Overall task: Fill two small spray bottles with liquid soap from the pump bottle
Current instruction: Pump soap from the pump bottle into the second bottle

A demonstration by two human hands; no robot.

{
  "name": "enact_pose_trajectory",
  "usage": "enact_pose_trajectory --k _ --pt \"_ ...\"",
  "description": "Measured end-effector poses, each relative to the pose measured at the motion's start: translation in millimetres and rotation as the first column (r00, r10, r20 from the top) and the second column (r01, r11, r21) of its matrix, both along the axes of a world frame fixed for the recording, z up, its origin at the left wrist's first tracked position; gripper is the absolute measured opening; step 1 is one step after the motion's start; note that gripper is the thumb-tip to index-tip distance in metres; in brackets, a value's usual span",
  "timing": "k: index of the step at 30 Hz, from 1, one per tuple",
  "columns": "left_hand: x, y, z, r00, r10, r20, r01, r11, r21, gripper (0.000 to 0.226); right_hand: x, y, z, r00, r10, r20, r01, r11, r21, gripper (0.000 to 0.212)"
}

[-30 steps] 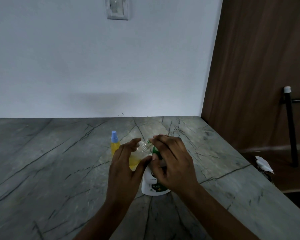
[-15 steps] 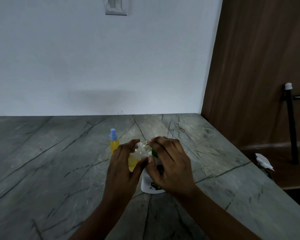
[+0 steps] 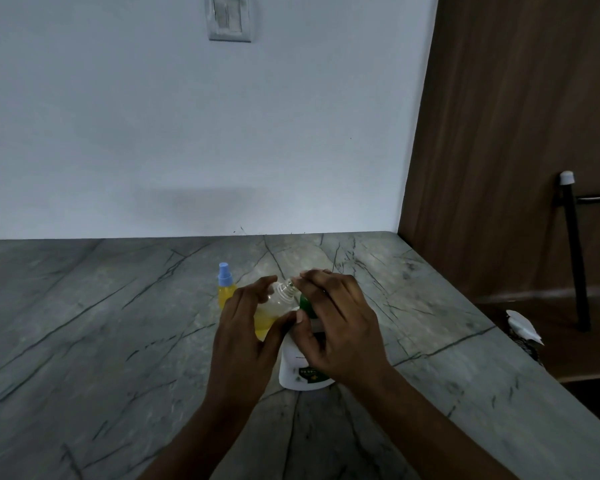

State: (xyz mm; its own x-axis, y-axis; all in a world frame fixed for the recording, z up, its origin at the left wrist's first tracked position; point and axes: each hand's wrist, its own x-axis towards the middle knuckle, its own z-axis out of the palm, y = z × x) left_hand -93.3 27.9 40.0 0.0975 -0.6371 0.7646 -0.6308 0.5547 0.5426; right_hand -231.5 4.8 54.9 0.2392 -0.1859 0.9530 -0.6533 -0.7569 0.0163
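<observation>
My left hand (image 3: 241, 336) grips a small clear spray bottle (image 3: 274, 308), capless and tilted, with yellow soap in its lower part and its threaded neck against the pump. My right hand (image 3: 340, 323) lies over the green pump head (image 3: 305, 304) of the white pump bottle (image 3: 300, 370), fingers curled round it; the nozzle is mostly hidden. A second small spray bottle (image 3: 225, 287), yellow with a blue cap, stands upright just left of and behind my left hand.
All this is on a grey veined stone counter (image 3: 101, 323) that meets a white wall behind. The counter's right edge runs diagonally beside a brown wooden door (image 3: 516, 133). A black rod (image 3: 575, 258) and white crumpled paper (image 3: 522, 329) lie beyond that edge.
Both hands stay on the bottles at the pump. My right hand has shifted slightly on the pump head; the view wobbled a little.
</observation>
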Motion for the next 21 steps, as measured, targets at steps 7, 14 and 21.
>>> enact_pose_trajectory --k 7,14,21 --pt "-0.9 0.8 2.1 1.0 0.011 0.004 -0.011 1.0 -0.025 0.044 0.4 -0.2 1.3 1.0 -0.021 -0.018 0.021 1.0 -0.004 0.032" --pt "0.1 1.9 0.3 0.999 0.026 0.024 -0.025 0.999 -0.037 0.045 1.2 1.8 -1.7 1.0 -0.023 -0.004 0.023 1.0 0.006 0.036" --pt "-0.2 3.0 -5.4 0.998 0.049 0.038 -0.048 0.998 -0.027 0.043 3.1 2.7 -6.6 0.999 -0.048 0.009 0.048 0.999 0.006 0.03"
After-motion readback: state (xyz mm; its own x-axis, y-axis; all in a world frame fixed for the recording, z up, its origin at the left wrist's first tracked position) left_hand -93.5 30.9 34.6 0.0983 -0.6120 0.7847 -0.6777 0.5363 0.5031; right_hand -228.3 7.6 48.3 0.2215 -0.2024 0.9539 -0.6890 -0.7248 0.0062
